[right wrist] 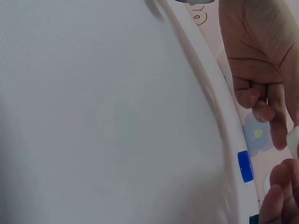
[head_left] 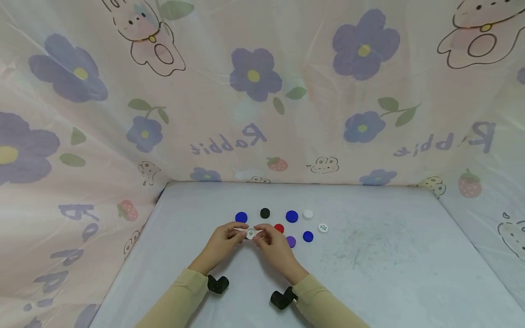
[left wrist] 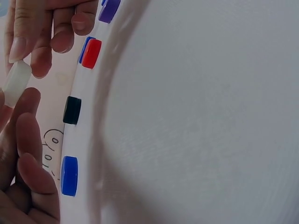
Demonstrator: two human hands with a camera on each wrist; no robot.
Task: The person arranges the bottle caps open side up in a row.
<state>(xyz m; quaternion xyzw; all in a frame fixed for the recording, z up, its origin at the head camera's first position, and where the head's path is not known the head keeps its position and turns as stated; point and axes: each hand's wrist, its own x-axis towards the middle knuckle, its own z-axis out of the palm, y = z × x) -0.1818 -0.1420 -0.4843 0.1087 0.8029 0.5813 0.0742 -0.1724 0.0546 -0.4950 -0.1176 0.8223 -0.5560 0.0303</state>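
Observation:
Between my two hands I hold a small white round cap (head_left: 251,233), lifted off the table, with its cross-marked face turned toward the head camera. My left hand (head_left: 223,242) pinches one side by thumb and forefinger; my right hand (head_left: 275,246) pinches the opposite side. In the left wrist view the cap (left wrist: 18,83) is seen edge-on, with right-hand fingertips above and left-hand fingers below. Just beyond my hands lie a blue cap (head_left: 241,217), a black cap (head_left: 265,213), a red cap (head_left: 279,228) and a purple cap (head_left: 291,241) partly behind my right hand.
Farther right on the white table (head_left: 385,291) lie a large blue cap (head_left: 292,216), a smaller blue cap (head_left: 308,236), a plain white cap (head_left: 307,214) and a white cap with a cross pattern (head_left: 323,228). Patterned cloth (head_left: 303,132) walls the back and sides.

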